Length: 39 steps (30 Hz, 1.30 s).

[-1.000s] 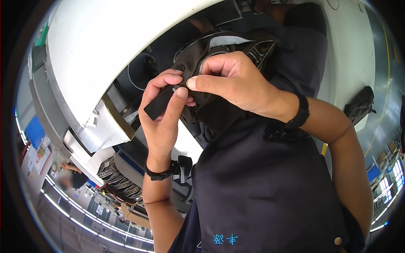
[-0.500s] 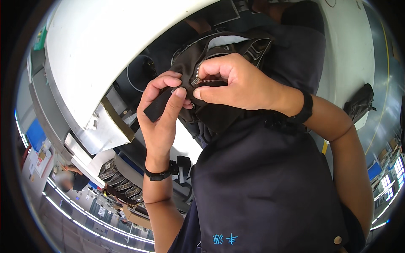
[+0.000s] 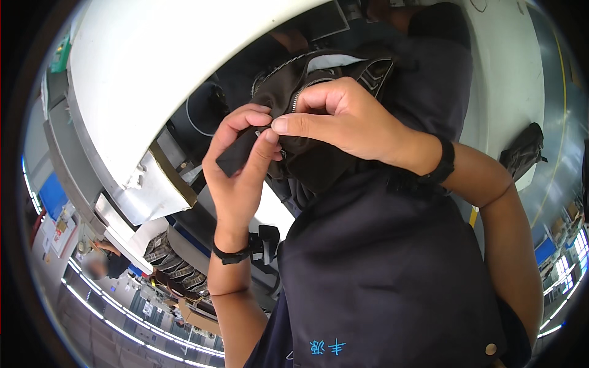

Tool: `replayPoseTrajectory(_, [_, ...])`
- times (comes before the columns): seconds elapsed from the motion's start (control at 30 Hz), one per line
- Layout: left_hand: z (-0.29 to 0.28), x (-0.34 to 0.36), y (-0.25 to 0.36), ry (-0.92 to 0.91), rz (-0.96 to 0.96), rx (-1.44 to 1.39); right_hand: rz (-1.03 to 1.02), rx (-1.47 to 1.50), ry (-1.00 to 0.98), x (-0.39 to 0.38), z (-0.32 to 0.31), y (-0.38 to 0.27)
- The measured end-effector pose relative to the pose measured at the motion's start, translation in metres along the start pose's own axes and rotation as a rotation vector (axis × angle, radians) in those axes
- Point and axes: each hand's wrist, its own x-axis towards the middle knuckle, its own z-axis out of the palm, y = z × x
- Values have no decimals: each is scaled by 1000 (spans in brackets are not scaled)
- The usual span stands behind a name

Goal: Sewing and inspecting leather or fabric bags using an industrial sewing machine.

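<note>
A black fabric bag point(image 3: 319, 153) with silver zippers is held up close in front of me, over my dark apron. My left hand point(image 3: 242, 178) pinches a flat black fabric tab point(image 3: 236, 152) at the bag's edge between thumb and fingers. My right hand point(image 3: 343, 119) comes in from the right and grips the bag's zippered edge, its thumb tip pressed against the left fingers. Both wrists wear black bands. The bag's lower part is hidden behind my hands.
A large white curved table point(image 3: 153, 80) spans the upper left, with a sewing machine's dark parts point(image 3: 202, 116) beneath its edge. Another black bag point(image 3: 521, 150) lies at the right on the white surface. A person point(image 3: 104, 264) stands far off at lower left.
My right hand has shifted slightly left along the bag's zippered edge, closer to the left fingers. My left hand keeps its pinch on the black tab.
</note>
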Motion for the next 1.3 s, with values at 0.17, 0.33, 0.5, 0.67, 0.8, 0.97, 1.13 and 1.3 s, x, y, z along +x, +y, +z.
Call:
replayPoseTrajectory(0.17, [0,-5,2,81,450,383,96,107,142,-3,22,-25])
replayPoseTrajectory(0.33, [-12,-29,47,399,679,584,-89,209,-16,-5,61,-88])
replayPoseTrajectory(0.5, [-36,-14,142,871,797,547,-143,245,-199,38,111,-177])
replayPoseTrajectory(0.67, [-55,7,216,944,963,371,-254,475,-261,75,155,-249])
replayPoseTrajectory(0.8, [-66,43,221,833,1130,52,-485,411,-458,104,145,-256])
replayPoseTrajectory(0.97, [-78,130,160,646,1241,440,-74,474,-395,157,76,-222])
replayPoseTrajectory(1.13, [-81,180,127,453,1160,251,-41,471,-458,181,39,-203])
replayPoseTrajectory(1.3, [-56,177,124,357,967,262,-39,355,-275,184,14,-209])
